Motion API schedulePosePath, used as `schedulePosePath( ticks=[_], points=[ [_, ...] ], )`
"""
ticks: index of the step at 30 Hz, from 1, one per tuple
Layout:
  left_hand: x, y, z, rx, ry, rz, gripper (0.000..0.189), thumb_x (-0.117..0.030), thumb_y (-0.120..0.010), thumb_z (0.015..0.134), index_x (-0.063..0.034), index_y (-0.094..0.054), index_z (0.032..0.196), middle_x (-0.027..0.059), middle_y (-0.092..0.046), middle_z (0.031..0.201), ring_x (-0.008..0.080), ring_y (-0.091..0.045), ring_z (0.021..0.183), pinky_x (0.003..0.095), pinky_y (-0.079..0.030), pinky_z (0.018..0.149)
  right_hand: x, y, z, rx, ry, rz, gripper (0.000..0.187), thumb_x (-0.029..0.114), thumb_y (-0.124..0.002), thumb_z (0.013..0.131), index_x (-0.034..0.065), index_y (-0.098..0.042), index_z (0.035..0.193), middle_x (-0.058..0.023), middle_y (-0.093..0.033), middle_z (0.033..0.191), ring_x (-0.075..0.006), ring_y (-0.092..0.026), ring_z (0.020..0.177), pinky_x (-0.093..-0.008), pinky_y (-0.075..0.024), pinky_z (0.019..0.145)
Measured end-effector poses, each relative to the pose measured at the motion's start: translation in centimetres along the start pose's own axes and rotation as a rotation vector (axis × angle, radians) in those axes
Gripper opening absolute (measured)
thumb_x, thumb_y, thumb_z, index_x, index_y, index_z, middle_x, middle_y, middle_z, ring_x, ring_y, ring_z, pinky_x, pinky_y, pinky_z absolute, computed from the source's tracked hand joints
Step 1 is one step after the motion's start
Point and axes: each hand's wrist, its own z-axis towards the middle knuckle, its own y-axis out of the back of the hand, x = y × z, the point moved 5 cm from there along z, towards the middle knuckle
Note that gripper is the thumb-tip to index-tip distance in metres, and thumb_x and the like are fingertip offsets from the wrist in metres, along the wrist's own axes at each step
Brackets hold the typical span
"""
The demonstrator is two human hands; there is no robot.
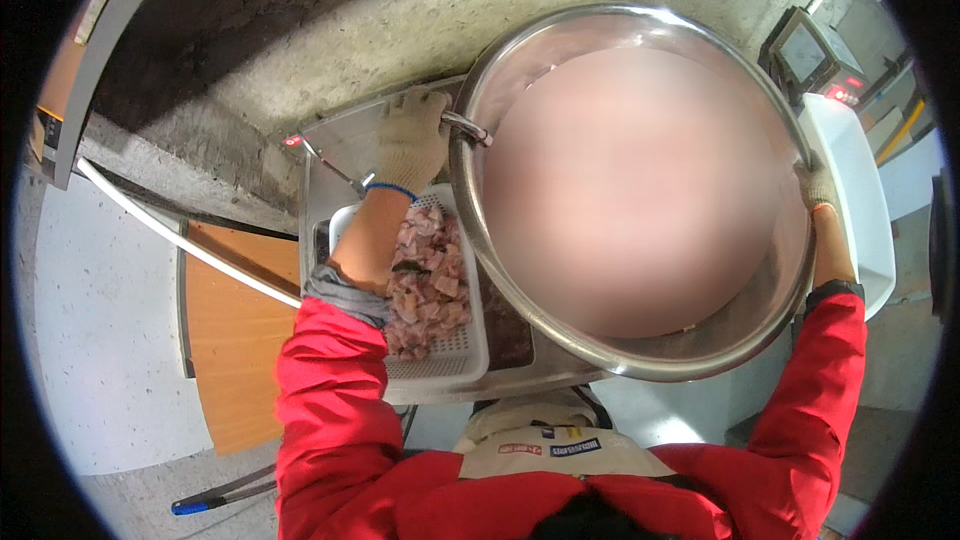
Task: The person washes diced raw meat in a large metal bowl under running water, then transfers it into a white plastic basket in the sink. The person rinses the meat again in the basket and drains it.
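A large stainless steel basin (517, 315) stands tilted before me; its contents are blurred out. My left hand (412, 136), in a knitted work glove, is closed around the outer end of a curved metal tube (469, 126) that reaches over the basin's left rim. Whether this tube is a handle or a spout is unclear. On the far right side, my gloved right hand (816, 184) grips the basin's rim, with part of the fingers hidden. Below my left forearm sits a white perforated plastic basket (474, 349) holding chunks of pale pink raw meat (427, 292).
A stainless steel sink unit (517, 382) lies under the basket, against a rough concrete wall (360, 37). A metal rod with a red tag (330, 163) is left of my hand. A white plastic tub (862, 195) and a lit display device (814, 56) stand at right.
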Motion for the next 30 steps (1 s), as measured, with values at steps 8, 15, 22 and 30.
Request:
schedulePosePath(
  ticks=[8,15,22,30],
  points=[
    [-2.6,-4.6,-9.7,-0.015,0.792,-1.253,0.045,-0.014,-0.063,0.09,0.0017,-0.056,0.132,0.0138,-0.063,0.112,0.0273,-0.062,0.101,0.0384,-0.051,0.091,0.0,-1.4,-1.5,-0.045,0.003,0.051,0.05,0.031,-0.068,0.095,0.0039,-0.062,0.136,-0.025,-0.069,0.124,-0.036,-0.066,0.119,-0.0418,-0.0472,0.102],
    [-5.9,-5.5,-11.9,-0.017,1.079,-1.595,0.06,-0.008,-0.062,0.088,-0.0023,-0.049,0.146,0.0116,-0.065,0.118,0.0205,-0.066,0.096,0.033,-0.056,0.079,-0.9,-1.6,1.1,-0.07,0.064,-0.039,0.052,0.038,-0.068,0.094,0.0123,-0.062,0.138,-0.0226,-0.07,0.124,-0.0368,-0.066,0.121,-0.0418,-0.0479,0.102],
    [-10.2,-6.5,-14.4,-0.058,1.201,-1.716,0.053,-0.001,-0.062,0.085,0.0001,-0.052,0.138,0.013,-0.064,0.121,0.0232,-0.065,0.102,0.0343,-0.056,0.085,2.7,5.7,4.6,-0.006,0.102,-0.127,0.053,0.042,-0.065,0.094,0.0132,-0.063,0.138,-0.0188,-0.073,0.118,-0.035,-0.069,0.114,-0.0405,-0.0504,0.097],
    [-11.7,-5.8,-13.7,-0.075,1.147,-1.681,0.046,-0.001,-0.061,0.088,-0.0001,-0.051,0.133,0.0087,-0.063,0.116,0.0185,-0.062,0.099,0.0316,-0.053,0.084,0.1,4.4,7.0,-0.008,0.147,-0.093,0.053,0.041,-0.065,0.094,0.0149,-0.063,0.14,-0.0152,-0.073,0.123,-0.0312,-0.068,0.118,-0.0383,-0.0494,0.101]
  ],
)
